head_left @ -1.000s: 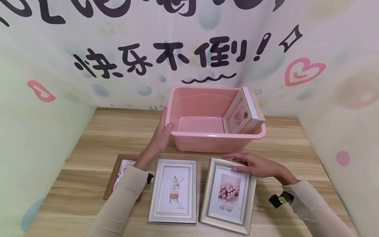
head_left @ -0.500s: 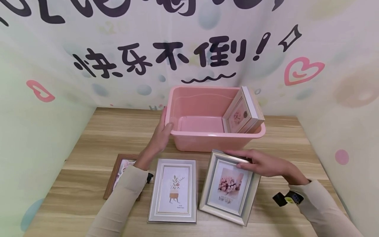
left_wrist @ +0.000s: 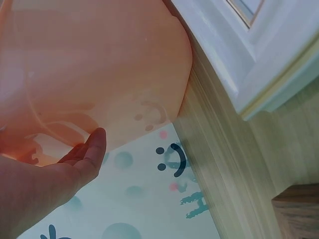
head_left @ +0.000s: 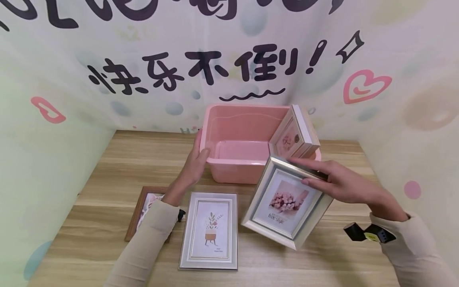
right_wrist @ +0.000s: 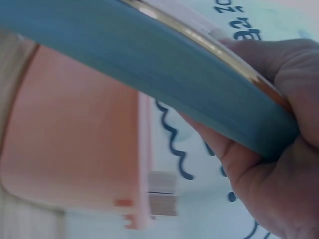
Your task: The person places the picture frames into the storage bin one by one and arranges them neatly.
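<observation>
My left hand (head_left: 193,162) holds the left rim of a pink plastic basin (head_left: 236,172), thumb over the rim; in the left wrist view its fingers (left_wrist: 92,154) lie along the outer wall. With my right hand (head_left: 346,185) I grip the upper right edge of a champagne-coloured picture frame (head_left: 283,203), thumb on the front and fingers behind. Its picture shows pink flowers and the words "free style". It is raised off the table, tilted, just in front of the basin. Several picture frames (head_left: 288,139) stand on edge at the basin's right end.
A silver-white picture frame (head_left: 184,239) with a plant picture lies on the wooden table (head_left: 100,191). Left of it is a brown wooden frame (head_left: 135,219), partly under my left forearm. A printed cloth backdrop (head_left: 161,107) rises behind the basin.
My right hand has lifted the champagne-coloured picture frame off the table, moving it up and right toward the basin and tilting it further. The left hand stays on the rim.
</observation>
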Demonstrator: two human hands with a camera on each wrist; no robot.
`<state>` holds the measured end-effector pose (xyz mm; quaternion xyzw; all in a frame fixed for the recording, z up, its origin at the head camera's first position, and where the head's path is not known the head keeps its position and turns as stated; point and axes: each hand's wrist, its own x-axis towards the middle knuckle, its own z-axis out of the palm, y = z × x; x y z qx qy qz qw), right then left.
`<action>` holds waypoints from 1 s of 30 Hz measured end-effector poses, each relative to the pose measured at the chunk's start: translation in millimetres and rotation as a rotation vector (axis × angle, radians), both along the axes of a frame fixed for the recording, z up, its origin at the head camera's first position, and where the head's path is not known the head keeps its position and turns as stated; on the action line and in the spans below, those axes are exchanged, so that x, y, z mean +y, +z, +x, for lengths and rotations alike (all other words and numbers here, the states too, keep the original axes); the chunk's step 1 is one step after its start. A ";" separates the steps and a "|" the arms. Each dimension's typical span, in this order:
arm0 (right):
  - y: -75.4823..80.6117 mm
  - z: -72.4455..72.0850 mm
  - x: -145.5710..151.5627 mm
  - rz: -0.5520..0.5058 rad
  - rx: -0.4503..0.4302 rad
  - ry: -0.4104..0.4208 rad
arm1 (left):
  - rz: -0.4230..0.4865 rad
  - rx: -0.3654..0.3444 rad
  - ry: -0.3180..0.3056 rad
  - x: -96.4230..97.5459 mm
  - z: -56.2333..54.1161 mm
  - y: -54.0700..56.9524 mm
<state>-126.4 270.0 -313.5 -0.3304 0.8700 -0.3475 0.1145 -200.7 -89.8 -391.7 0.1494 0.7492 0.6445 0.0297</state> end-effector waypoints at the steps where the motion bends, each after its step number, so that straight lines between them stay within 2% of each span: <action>1: 4.8 0.9 0.3 -0.001 0.013 -0.015 | -0.002 0.001 0.000 -0.1 0.1 -0.1; 4: 17.9 1.6 -0.2 0.000 0.054 -0.052 | -0.004 0.002 0.000 -0.5 0.1 -0.7; 8: 31.2 -0.7 -2.9 0.018 0.199 -0.077 | -0.004 -0.006 0.006 -1.0 -0.2 -1.2; 11: 39.7 -3.3 -5.6 -0.009 0.274 -0.088 | -0.008 -0.014 0.012 -1.2 -0.5 -1.8; 15: 51.9 -6.0 -8.2 -0.062 0.268 -0.121 | 0.006 -0.008 0.004 -1.1 -0.9 -2.7; 25: 73.7 -21.6 -13.9 -0.124 0.340 -0.308 | 0.006 0.000 0.004 -0.3 0.5 -1.8; 30: 82.1 -30.6 -19.9 -0.153 0.333 -0.414 | 0.013 -0.006 0.006 -1.6 -10.7 -19.7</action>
